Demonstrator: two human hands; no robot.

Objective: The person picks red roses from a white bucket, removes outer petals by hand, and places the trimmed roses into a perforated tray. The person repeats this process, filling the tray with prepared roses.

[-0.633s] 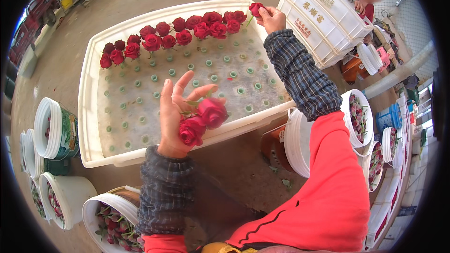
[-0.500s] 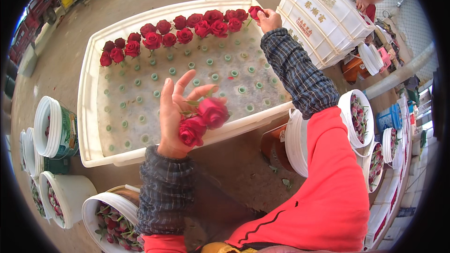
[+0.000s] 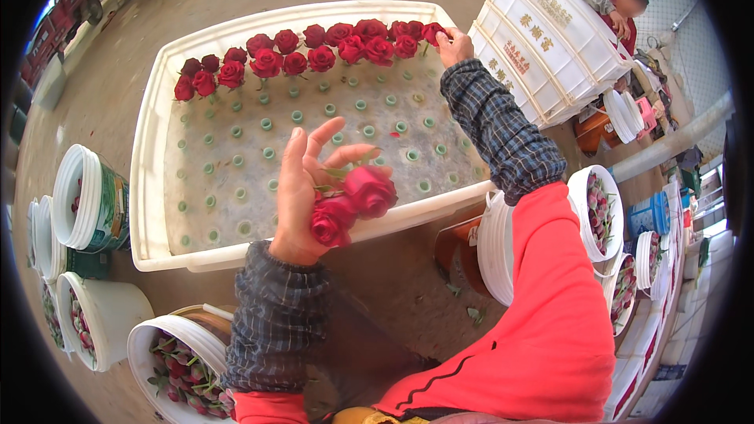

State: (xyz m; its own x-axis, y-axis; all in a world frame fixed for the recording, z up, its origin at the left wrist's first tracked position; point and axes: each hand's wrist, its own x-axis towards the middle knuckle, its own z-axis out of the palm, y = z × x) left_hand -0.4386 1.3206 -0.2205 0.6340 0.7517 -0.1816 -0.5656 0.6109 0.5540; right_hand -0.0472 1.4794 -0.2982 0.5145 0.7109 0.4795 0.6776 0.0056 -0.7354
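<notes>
My left hand (image 3: 294, 208) is turned palm up, fingers partly spread, with two red roses (image 3: 371, 191) resting in it; their stems pass between thumb and fingers. My right hand (image 3: 455, 49) pinches another red rose (image 3: 432, 33) just beneath its bloom, beside the far right end of the standing roses. Those red roses (image 3: 266, 63) fill two rows along the far side of a white shallow tub (image 3: 149, 157). Small green tube-like holders (image 3: 298, 116) cover the rest of its floor in rows. The lower stem of the right hand's rose cannot be made out.
Buckets of rose buds (image 3: 184, 377) stand at lower left, and more buckets (image 3: 598, 212) are on the right. Stacked white crates (image 3: 550, 31) rise beyond my right hand, with a person (image 3: 616, 12) behind them. A red vehicle (image 3: 67, 12) is at far left.
My right hand has lowered its rose slightly next to the standing ones. The two roses stay in my left hand. The whole view has shifted a little.
</notes>
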